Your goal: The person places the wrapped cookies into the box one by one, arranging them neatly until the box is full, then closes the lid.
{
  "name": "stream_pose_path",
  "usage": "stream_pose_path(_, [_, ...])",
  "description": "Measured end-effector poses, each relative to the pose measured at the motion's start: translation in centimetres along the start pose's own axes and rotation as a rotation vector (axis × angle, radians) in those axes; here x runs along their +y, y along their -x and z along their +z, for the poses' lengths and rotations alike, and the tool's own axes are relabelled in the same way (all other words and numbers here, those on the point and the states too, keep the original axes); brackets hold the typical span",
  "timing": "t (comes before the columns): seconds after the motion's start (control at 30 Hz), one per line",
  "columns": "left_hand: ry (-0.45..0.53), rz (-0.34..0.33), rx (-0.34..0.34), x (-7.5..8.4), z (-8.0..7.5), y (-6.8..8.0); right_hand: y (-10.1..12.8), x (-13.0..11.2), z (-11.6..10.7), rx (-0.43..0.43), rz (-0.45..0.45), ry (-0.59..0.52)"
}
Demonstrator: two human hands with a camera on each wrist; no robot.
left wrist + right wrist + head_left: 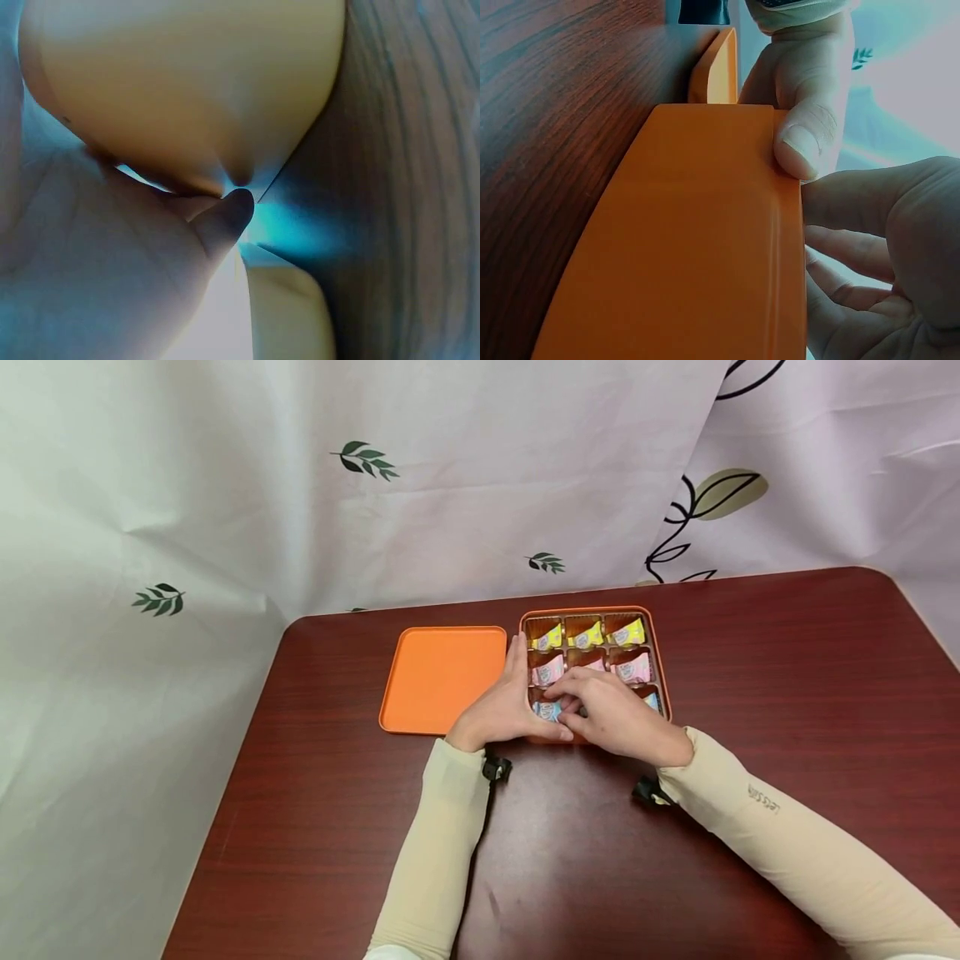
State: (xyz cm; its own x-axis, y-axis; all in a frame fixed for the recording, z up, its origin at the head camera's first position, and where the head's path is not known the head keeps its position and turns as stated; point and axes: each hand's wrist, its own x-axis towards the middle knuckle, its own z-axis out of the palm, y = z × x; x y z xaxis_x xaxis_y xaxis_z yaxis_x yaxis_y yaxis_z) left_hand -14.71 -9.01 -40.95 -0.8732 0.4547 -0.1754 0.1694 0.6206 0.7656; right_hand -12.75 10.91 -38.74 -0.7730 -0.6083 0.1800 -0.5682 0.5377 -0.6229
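Observation:
A square orange box (660, 693) holds small wrapped candies in a divided brown tray. Yellow candies (627, 633) fill the back row, with pink candies (632, 668) in the middle row. Blue candies (547, 710) show at both ends of the front row. My left hand (501, 703) braces the box's front left corner, straight fingers along the left side and thumb on the front edge. Bent fingers of my right hand (618, 714) reach into the front row near its middle compartment. Whatever lies between those fingertips is hidden.
Left of the box, an orange lid (442, 681) lies on the dark red table (315, 793). A patterned curtain (450, 485) hangs behind the table's back edge. Black wrist cameras (497, 768) sit under both sleeves.

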Motion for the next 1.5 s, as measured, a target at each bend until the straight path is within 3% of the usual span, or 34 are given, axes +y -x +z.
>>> stream_pose_path(0.5, [-0.039, 0.006, -0.009, -0.1, -1.1, 0.8, 0.4, -0.6, 0.4, 0.097, -0.04, 0.011])
stream_pose_path(0.73, [-0.058, 0.04, 0.064, -0.7, -3.0, 2.2, 0.5, -1.9, 0.9, 0.151, -0.071, 0.025])
stream_pose_path(1.1, [-0.075, 0.004, 0.145, -2.5, -5.2, 4.2, 0.4, -3.8, 2.2, 0.114, -0.002, -0.003])
stream_pose_path(1.5, [-0.175, -0.141, 0.35, -4.6, -7.2, 5.8, -0.7, -6.6, 4.6, 0.058, -0.028, -0.028])
